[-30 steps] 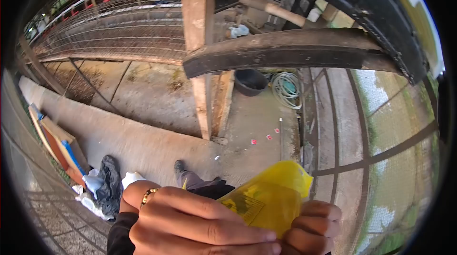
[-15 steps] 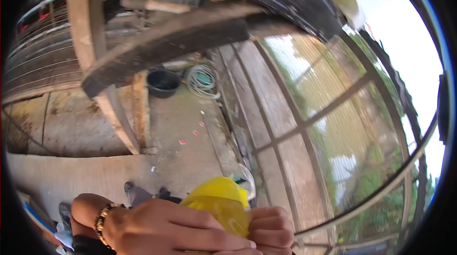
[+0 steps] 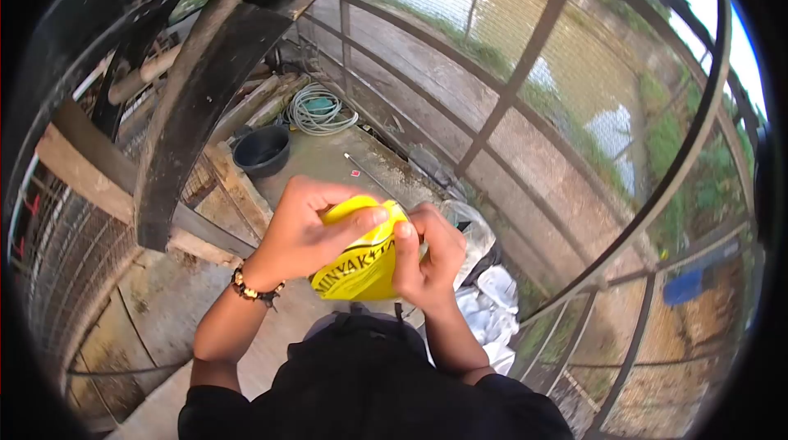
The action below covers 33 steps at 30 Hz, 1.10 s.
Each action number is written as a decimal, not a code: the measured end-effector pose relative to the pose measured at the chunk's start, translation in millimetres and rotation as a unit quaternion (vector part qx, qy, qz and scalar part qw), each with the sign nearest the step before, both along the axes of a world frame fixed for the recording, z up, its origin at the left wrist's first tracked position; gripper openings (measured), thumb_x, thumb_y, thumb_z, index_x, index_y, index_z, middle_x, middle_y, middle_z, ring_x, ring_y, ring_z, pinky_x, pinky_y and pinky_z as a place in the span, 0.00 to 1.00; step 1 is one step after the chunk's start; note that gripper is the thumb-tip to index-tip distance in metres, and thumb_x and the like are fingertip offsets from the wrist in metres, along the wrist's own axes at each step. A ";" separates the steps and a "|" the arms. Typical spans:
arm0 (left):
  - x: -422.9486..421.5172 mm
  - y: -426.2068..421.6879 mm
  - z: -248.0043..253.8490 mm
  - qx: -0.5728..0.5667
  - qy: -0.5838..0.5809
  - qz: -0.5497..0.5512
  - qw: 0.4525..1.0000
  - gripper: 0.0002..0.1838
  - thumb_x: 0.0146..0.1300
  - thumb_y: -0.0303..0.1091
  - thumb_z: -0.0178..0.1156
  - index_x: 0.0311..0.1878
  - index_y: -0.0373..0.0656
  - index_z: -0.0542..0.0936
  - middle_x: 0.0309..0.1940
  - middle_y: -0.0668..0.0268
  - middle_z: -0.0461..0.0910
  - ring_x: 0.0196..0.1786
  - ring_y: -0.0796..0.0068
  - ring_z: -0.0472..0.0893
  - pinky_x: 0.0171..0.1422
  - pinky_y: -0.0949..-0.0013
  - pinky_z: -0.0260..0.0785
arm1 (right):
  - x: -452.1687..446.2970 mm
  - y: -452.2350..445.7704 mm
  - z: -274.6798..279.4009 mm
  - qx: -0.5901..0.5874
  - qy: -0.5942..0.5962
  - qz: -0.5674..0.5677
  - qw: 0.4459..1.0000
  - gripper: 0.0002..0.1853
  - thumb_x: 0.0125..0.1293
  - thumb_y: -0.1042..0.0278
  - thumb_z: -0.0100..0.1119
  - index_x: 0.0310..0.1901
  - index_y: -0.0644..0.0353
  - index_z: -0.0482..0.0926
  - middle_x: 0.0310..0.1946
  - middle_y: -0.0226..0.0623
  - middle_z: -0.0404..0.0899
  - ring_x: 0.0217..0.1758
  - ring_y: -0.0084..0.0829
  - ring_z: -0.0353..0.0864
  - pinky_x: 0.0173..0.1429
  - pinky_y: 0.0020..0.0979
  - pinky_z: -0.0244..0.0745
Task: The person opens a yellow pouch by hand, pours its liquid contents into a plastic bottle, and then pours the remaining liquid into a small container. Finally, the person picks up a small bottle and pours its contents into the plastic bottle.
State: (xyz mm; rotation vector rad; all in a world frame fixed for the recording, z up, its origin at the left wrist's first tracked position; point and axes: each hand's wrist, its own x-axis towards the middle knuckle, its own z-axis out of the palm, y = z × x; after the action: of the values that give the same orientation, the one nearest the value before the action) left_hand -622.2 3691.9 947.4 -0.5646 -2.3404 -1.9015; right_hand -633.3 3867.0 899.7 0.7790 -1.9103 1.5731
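A yellow plastic packet (image 3: 365,272) with dark printed lettering is held up in front of my body, near the middle of the view. My left hand (image 3: 316,226), with a beaded bracelet at its wrist, grips the packet's upper left side, thumb on the front. My right hand (image 3: 428,253) pinches the upper right edge between thumb and fingers. The two thumbs are close together near the packet's top. My fingers partly cover the packet's edges.
A black tub (image 3: 263,151) and a coiled hose (image 3: 320,110) lie on the concrete floor ahead. White plastic bags (image 3: 491,309) are heaped at the right. Dark beams (image 3: 201,95) cross the upper left, and a mesh fence (image 3: 525,79) runs along the right.
The view has swung right and down, showing my torso and both forearms. My hands and the packet are now higher in view, with its printed lettering facing me.
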 end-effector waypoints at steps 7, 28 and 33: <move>-24.5 -20.3 -10.2 0.036 -0.109 -0.089 0.989 0.15 0.73 0.35 0.56 0.43 0.30 0.82 0.32 0.72 0.83 0.37 0.89 0.76 0.39 0.78 0.70 | -12.0 -16.2 -27.4 0.016 -0.018 -0.071 0.997 0.10 0.67 0.76 0.55 0.27 0.67 0.69 0.23 0.45 0.66 0.26 0.45 0.67 0.33 0.39 0.63; -138.8 21.0 -114.2 -0.112 0.046 -0.045 0.992 0.09 0.70 0.27 0.58 0.40 0.28 0.82 0.29 0.65 0.81 0.33 0.85 0.74 0.37 0.75 0.67 | -112.8 14.5 -123.9 0.018 -0.182 0.009 0.983 0.15 0.70 0.58 0.57 0.37 0.64 0.71 0.24 0.52 0.76 0.27 0.53 0.77 0.33 0.45 0.69; -192.8 40.7 -150.0 -0.091 -0.008 -0.034 0.995 0.07 0.69 0.24 0.59 0.40 0.28 0.82 0.32 0.65 0.80 0.36 0.82 0.76 0.39 0.77 0.67 | -179.6 35.2 -170.4 -0.012 -0.198 0.083 0.977 0.14 0.71 0.59 0.56 0.36 0.63 0.73 0.23 0.51 0.77 0.26 0.54 0.77 0.31 0.46 0.68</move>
State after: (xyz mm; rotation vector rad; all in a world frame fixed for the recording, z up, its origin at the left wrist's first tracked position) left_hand -815.0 3732.6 797.4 -0.6555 -2.5547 -1.7350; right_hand -812.9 3902.2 729.3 0.6650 -2.1395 1.9698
